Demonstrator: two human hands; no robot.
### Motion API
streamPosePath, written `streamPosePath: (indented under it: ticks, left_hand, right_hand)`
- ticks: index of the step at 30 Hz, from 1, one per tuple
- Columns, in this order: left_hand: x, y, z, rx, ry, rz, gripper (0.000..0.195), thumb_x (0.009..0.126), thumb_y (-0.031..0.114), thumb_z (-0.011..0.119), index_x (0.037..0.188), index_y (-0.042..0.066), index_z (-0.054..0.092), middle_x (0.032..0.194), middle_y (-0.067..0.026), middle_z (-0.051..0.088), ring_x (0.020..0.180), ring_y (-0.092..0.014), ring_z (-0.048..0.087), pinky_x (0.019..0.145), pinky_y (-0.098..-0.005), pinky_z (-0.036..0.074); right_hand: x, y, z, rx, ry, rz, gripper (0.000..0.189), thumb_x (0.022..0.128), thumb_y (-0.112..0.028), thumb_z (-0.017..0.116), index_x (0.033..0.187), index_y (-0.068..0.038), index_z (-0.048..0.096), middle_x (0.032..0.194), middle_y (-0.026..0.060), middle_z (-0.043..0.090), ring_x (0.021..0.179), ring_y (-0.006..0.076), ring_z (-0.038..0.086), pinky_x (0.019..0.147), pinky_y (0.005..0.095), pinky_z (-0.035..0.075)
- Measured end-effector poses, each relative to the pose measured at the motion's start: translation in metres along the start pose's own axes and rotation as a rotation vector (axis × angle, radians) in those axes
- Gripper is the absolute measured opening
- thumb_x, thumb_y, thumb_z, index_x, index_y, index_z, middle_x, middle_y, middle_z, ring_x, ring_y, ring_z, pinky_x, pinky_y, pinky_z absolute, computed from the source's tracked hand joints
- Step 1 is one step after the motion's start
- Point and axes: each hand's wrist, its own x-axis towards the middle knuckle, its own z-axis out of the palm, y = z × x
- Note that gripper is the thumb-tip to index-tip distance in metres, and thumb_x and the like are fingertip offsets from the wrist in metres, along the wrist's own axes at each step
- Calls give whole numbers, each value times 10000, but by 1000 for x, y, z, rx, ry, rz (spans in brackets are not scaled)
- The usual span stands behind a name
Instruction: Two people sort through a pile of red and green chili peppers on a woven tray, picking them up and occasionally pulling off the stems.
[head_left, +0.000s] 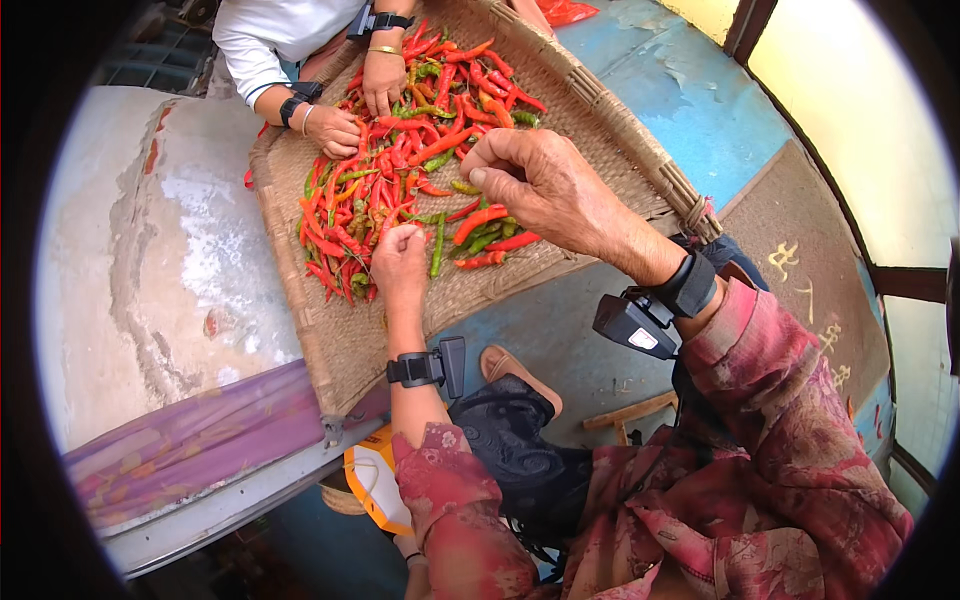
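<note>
A wide woven basket tray (592, 150) with a bundled rim lies before me, bearing a heap of red, orange and green chili peppers (390, 169). My left hand (400, 259) rests at the near edge of the heap, its fingertips bent together over the peppers; whether it grips one is hidden. Above the right part of the tray is my right hand (536, 184), thumb and index finger curled close; I cannot tell if something small is between them. Below it lies a smaller group of red and green peppers (487, 229), with a single green pepper (437, 247) to its left.
Across the tray, another person's two hands (360, 112) touch the heap. A worn pale surface (202, 225) with a purple cloth (202, 435) is at left. Below are an orange-and-white box (379, 480), a sandaled foot (517, 375) and a wooden piece (630, 411) on the blue floor.
</note>
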Motion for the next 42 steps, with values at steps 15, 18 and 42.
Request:
streamPosePath:
  ticks: [15, 18, 42]
  left_hand:
    - [19, -7, 36, 877, 15, 470, 280, 720, 60, 588, 1000, 44, 599, 873, -169, 608, 870, -367, 583, 754, -461, 454]
    - [18, -10, 43, 1068, -58, 491, 246, 741, 26, 592, 984, -1, 563, 996, -207, 576, 898, -383, 581, 755, -456, 467]
    - [30, 6, 7, 208, 134, 345, 272, 817, 39, 563, 1086, 1, 557, 1037, -119, 590, 874, -205, 582, 735, -316, 475]
  right_hand:
    - [-1, -5, -16, 6, 34, 6, 145, 818, -109, 555, 801, 30, 595, 637, 177, 574, 604, 328, 584, 574, 377, 455]
    - [0, -5, -18, 15, 51, -37, 149, 819, -109, 548, 794, 31, 590, 652, 187, 577, 625, 337, 591, 582, 391, 456]
    - [-2, -3, -15, -39, -27, -28, 149, 866, -113, 553, 877, 36, 564, 653, 52, 498, 607, 103, 454, 550, 283, 405]
